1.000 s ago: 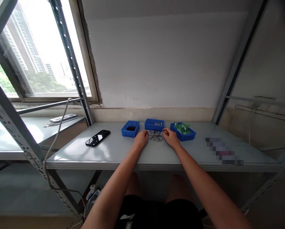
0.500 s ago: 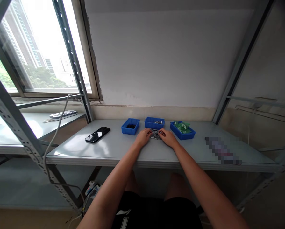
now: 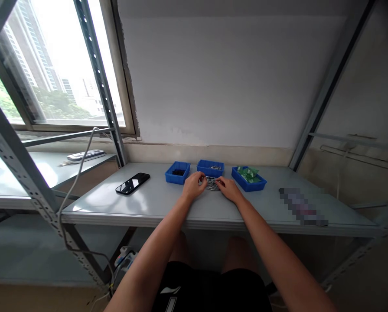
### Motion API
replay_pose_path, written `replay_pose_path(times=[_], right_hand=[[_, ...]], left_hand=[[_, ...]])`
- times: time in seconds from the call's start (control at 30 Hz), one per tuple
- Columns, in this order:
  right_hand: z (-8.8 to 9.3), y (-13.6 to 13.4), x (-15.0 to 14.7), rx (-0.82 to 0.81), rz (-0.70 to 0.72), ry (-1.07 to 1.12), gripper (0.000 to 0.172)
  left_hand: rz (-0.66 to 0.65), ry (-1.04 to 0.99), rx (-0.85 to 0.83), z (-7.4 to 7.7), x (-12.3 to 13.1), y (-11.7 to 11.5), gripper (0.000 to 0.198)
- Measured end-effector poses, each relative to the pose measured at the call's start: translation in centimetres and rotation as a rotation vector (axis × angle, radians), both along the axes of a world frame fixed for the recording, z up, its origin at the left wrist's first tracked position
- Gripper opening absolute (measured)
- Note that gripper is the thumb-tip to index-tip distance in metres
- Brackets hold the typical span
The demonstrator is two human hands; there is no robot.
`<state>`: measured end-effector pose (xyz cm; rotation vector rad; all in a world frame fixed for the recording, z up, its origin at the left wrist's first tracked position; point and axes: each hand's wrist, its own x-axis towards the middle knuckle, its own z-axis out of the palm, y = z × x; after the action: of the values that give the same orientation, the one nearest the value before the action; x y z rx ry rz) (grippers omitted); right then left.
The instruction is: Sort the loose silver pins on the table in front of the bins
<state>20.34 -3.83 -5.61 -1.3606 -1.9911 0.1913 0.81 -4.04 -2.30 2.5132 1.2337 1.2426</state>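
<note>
A pile of small silvery metal pieces [image 3: 211, 183] lies on the grey shelf table between my two hands; their exact kind is too small to tell. My left hand [image 3: 194, 185] is at the pile's left edge, raised a little, thumb and fingers pinched together. At the right edge, my right hand [image 3: 228, 188] has its fingertips closed at the metal pieces. Whatever either pinch holds is too small to make out. Just behind the pile stands a blue bin [image 3: 204, 173] with a few silvery pieces in it.
Left of that stands a blue bin [image 3: 169, 178] with small black parts. On the right, another blue bin [image 3: 254, 187] holds green packets [image 3: 247, 174]. A black phone [image 3: 133, 183] lies at the left, and a blurred-out object [image 3: 302, 207] at the right. Metal uprights [image 3: 99, 73] frame the table.
My left hand has lifted slightly from the pile, its fingertips now higher and pinched. My right hand has stayed almost in place.
</note>
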Motion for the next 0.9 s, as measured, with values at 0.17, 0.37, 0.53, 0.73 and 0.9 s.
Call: replay_pose_path(times=[0.17, 0.37, 0.53, 0.73, 0.9], right_hand=[[0.1, -0.4, -0.1, 0.023, -0.004, 0.018, 0.027], [0.6, -0.8, -0.5, 0.067, 0.012, 0.031, 0.020], [0.7, -0.8, -0.6, 0.092, 0.024, 0.039, 0.021], [0.8, -0.9, -0.7, 0.124, 0.034, 0.049, 0.022], [0.8, -0.9, -0.7, 0.145, 0.029, 0.060, 0.023]], left_hand=[[-0.085, 0.038, 0.048, 0.4, -0.3, -0.9, 0.035], [-0.122, 0.115, 0.034, 0.1, 0.7, -0.9, 0.028], [-0.078, 0.131, 0.011, -0.4, 0.8, -0.1, 0.025], [-0.066, 0.154, -0.023, -0.7, 0.4, 0.6, 0.022], [-0.101, 0.173, -0.047, -1.0, 0.6, 1.0, 0.017]])
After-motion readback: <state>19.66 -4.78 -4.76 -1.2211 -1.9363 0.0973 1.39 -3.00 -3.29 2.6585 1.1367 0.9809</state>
